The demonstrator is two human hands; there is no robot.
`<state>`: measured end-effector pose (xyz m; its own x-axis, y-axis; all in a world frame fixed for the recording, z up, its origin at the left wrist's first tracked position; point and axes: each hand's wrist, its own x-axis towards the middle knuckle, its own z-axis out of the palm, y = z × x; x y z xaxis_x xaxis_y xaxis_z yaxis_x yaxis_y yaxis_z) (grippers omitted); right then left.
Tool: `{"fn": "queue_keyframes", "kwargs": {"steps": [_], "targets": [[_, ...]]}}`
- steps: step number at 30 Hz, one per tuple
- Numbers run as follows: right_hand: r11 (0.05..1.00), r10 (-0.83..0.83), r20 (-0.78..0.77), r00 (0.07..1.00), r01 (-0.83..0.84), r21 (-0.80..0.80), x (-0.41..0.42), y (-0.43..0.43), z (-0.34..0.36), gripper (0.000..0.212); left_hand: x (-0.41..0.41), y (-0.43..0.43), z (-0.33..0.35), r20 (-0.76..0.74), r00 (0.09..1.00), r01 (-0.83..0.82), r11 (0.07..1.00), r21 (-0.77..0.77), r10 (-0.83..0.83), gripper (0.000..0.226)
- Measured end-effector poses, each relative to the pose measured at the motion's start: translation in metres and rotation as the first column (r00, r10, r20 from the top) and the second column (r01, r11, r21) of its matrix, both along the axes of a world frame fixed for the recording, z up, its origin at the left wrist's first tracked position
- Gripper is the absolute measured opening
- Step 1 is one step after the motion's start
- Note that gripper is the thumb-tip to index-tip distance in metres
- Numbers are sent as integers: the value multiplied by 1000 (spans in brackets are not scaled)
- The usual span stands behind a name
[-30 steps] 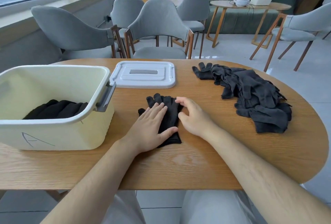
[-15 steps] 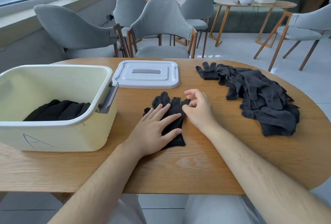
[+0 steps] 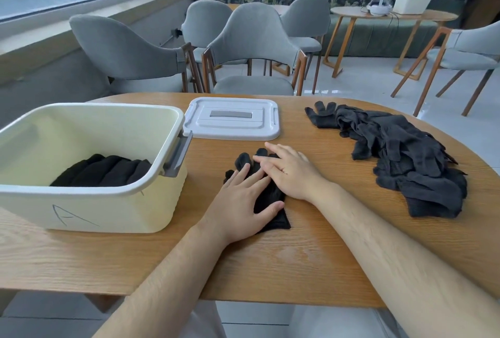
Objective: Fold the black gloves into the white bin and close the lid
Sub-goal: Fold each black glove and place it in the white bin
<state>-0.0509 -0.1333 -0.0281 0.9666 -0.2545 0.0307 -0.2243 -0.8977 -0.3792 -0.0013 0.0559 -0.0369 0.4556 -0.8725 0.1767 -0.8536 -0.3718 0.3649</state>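
A black glove [image 3: 273, 202] lies flat on the wooden table [image 3: 297, 256] in front of me, its fingers pointing away. My left hand [image 3: 240, 202] presses flat on its near left part. My right hand [image 3: 289, 172] lies across its upper part with straight fingers pointing left. The white bin [image 3: 89, 167] stands at the left with folded black gloves [image 3: 105, 170] inside. Its white lid [image 3: 232, 118] lies on the table behind the glove. A pile of loose black gloves [image 3: 400, 153] sits at the right.
Grey chairs [image 3: 254, 48] stand right behind the table's far edge. A second round table [image 3: 392, 16] with a white box is at the back right. The bin's grey handle [image 3: 178, 153] juts toward the glove.
My right hand has moved left from beside the glove onto its upper part, its fingers now straight. My left hand has stayed flat on the glove.
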Motion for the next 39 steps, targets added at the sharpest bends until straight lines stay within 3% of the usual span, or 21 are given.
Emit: {"fn": "queue_keyframes", "kwargs": {"steps": [5, 9, 16, 21, 25, 31, 35, 37, 39], "targets": [[995, -16, 20, 1000, 18, -102, -1, 3, -3, 52, 1, -2, -2, 54, 979, -195, 979, -56, 198, 72], [989, 14, 97, 995, 0, -150, -3, 4, -6, 50, 5, -7, -2, -8, 933, -358, 931, -71, 359, 66], [994, 24, 45, 999, -19, -107, -3, 3, -7, 48, 29, -24, 5, -47, 903, -428, 904, 10, 428, 53], [995, 18, 48, 999, -13, -98, -2, 4, -6, 50, 51, -45, 18, -318, 815, -542, 832, -119, 485, 35], [997, 12, 58, 998, -8, -80, -2, 3, -7, 51, 55, -46, 20, -503, 762, -588, 763, -270, 409, 23], [997, 13, 134, 991, -3, -79, -4, 4, -6, 54, 62, -33, 12, -409, 786, -598, 739, -310, 464, 8], [997, 47, 323, 945, -27, -67, -5, 7, -8, 39, 48, -25, 15, -287, 820, -568, 764, -306, 495, 16], [998, 39, 397, 917, -19, -54, -7, 7, -7, 32, 34, -19, 18, -112, 856, -510, 789, -343, 505, 15], [996, 75, 342, 937, -57, -63, -8, 6, -5, 33, 20, -12, 16, 56, 887, -421, 851, -313, 459, 16]]}}
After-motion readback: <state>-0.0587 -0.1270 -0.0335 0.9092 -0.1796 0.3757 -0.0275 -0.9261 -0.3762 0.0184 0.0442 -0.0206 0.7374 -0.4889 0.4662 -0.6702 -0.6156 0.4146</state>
